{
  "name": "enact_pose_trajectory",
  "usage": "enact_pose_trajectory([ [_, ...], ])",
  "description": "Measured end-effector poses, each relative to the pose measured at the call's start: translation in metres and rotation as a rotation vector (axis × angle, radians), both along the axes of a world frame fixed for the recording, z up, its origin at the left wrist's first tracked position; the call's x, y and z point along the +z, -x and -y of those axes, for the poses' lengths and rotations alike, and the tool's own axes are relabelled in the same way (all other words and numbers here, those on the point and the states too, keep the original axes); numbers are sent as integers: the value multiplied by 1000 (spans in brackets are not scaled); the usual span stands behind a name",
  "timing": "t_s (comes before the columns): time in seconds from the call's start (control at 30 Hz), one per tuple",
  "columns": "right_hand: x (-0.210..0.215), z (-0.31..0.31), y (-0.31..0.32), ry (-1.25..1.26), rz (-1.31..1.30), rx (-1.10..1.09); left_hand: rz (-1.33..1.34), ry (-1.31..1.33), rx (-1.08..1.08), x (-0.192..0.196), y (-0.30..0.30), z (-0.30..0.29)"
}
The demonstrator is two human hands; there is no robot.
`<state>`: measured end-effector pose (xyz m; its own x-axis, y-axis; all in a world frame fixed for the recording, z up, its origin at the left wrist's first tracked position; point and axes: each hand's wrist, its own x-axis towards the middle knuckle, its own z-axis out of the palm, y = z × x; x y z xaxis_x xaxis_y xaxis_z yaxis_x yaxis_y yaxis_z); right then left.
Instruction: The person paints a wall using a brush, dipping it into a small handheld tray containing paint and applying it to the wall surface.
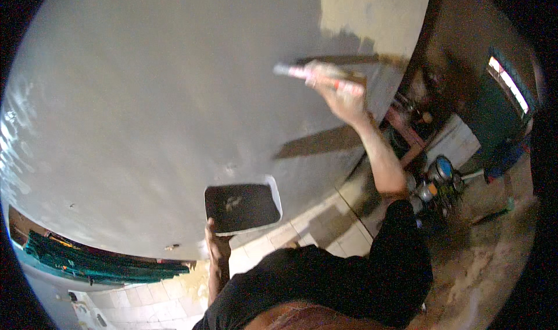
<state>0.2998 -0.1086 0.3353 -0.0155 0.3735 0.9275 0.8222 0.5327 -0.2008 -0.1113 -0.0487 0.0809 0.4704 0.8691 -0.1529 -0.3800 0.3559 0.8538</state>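
My right hand (pixel 344 102) is closed around a paintbrush (pixel 294 71), raised in front of a large wall (pixel 174 97). Motion smears the brush; its tip is greyish and its handle shows red and white. Whether the tip touches the wall I cannot tell. Grey paint covers most of the surface, while a cream area (pixel 378 10) shows at the upper right with a ragged grey edge. Lower down, my left hand (pixel 218 247) grips the near left side of a white rectangular tub (pixel 277 197) containing dark grey paint (pixel 241 205).
Pale floor tiles (pixel 308 225) run along the wall's foot. A dark green bundle of cloth or sheeting (pixel 104 263) lies at the lower left. To the right stand several cans and containers (pixel 443 168), a pale board (pixel 456 141) and reddish bars (pixel 404 126).
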Motion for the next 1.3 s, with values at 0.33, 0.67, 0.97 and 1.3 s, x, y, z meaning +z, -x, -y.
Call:
enact_pose_trajectory([
  [0.33, -135, 60, 123, 528, -324, 170, -116, -43, -132, 10, -45, -16],
  [0.67, -188, 51, 132, 669, -302, -180, -100, -57, -179, -10, -59, -9],
  [0.97, -175, 47, 130, 538, -337, -145, -154, -111, -317, -15, -59, -16],
  [1.3, -168, 71, 133, 373, -394, -45, -194, -91, -275, -3, -64, -17],
])
